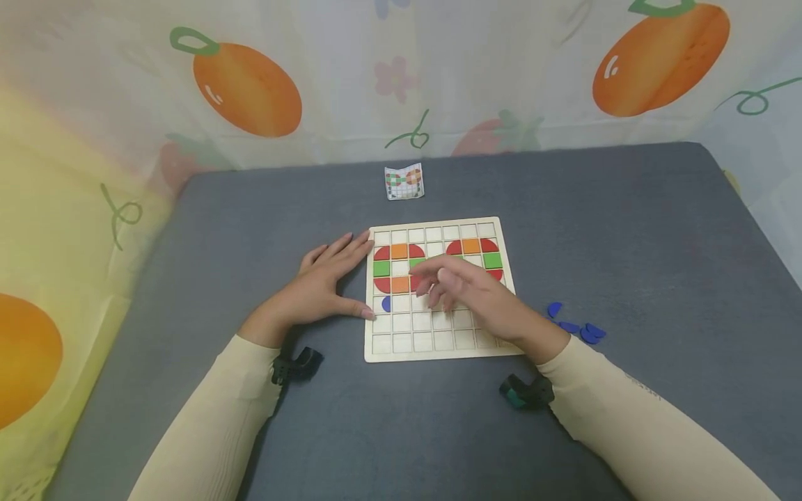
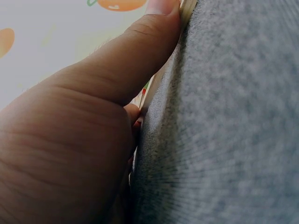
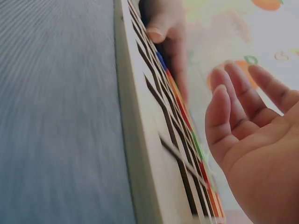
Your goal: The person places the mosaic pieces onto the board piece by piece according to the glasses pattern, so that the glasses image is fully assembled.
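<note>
A square wooden grid board (image 1: 432, 341) lies on the grey table. Red, orange and green pieces fill some of its upper cells, and a blue half-round piece (image 1: 386, 304) sits in a cell by the left edge. My left hand (image 1: 319, 289) rests flat beside the board, thumb and fingertips touching its left edge. Above the middle of the board hovers my right hand (image 1: 479, 296), its fingers loosely bent. Nothing shows between those fingers in the right wrist view, where the hand (image 3: 257, 135) is apart from the board. It hides several cells from the head camera.
Several loose blue half-round pieces (image 1: 569, 327) lie on the table right of the board. A small printed card (image 1: 404, 182) with a coloured pattern lies behind the board. A fruit-print curtain (image 1: 351, 83) hangs along the table's far edge.
</note>
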Demonstrator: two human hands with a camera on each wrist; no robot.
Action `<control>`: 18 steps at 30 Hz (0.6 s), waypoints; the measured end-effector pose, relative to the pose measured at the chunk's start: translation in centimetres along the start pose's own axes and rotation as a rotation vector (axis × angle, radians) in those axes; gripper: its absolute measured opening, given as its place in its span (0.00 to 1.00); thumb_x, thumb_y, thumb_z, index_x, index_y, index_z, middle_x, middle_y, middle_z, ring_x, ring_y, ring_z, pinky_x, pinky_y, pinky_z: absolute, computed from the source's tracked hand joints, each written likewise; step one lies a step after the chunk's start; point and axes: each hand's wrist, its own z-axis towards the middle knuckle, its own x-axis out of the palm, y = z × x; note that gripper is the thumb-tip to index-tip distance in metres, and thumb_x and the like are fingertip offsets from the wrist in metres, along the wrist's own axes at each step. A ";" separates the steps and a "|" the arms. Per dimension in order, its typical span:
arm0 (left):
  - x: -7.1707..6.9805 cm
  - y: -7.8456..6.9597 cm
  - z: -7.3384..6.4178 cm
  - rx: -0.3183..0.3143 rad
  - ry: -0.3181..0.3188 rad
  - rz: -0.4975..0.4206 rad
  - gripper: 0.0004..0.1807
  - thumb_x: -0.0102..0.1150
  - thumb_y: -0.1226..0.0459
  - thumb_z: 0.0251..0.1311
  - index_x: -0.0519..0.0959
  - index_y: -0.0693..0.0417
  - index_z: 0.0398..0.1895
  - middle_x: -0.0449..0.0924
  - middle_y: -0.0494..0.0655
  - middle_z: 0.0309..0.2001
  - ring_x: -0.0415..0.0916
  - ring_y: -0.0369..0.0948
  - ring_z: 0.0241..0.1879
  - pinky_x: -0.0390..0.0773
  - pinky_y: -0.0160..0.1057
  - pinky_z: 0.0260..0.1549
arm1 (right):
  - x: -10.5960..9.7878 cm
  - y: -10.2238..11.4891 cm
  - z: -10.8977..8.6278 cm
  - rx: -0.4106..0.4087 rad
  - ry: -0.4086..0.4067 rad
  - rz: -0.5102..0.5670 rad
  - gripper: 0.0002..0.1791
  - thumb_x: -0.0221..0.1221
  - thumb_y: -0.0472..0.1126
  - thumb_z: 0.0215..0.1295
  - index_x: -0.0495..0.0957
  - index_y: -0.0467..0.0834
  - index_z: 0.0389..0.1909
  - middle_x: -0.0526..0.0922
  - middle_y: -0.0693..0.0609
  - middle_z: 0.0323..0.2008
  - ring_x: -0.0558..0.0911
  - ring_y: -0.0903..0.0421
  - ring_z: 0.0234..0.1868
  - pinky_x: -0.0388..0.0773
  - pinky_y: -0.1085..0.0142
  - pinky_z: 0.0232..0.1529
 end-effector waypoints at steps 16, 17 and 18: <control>0.0 0.1 0.0 0.006 -0.002 -0.014 0.70 0.83 0.38 0.53 0.49 0.44 0.91 0.39 0.35 0.89 0.30 0.45 0.86 0.32 0.62 0.77 | -8.3 -0.9 -5.5 -0.042 -0.076 0.102 0.43 0.32 0.67 0.88 0.68 0.36 0.78 0.77 0.29 0.59 0.80 0.38 0.59 0.77 0.57 0.58; 0.0 0.1 -0.1 0.006 -0.002 -0.014 0.70 0.83 0.38 0.53 0.49 0.44 0.91 0.39 0.35 0.89 0.30 0.45 0.86 0.32 0.62 0.76 | -8.8 -1.0 -5.8 -0.037 -0.082 0.091 0.43 0.32 0.67 0.88 0.67 0.35 0.78 0.77 0.29 0.59 0.80 0.39 0.59 0.77 0.57 0.58; 0.0 0.1 -0.1 0.008 -0.002 -0.016 0.70 0.83 0.38 0.53 0.49 0.44 0.91 0.39 0.36 0.89 0.30 0.46 0.87 0.32 0.63 0.76 | -9.2 -1.2 -6.1 -0.032 -0.086 0.083 0.43 0.32 0.66 0.88 0.67 0.36 0.79 0.77 0.29 0.59 0.80 0.39 0.59 0.77 0.57 0.59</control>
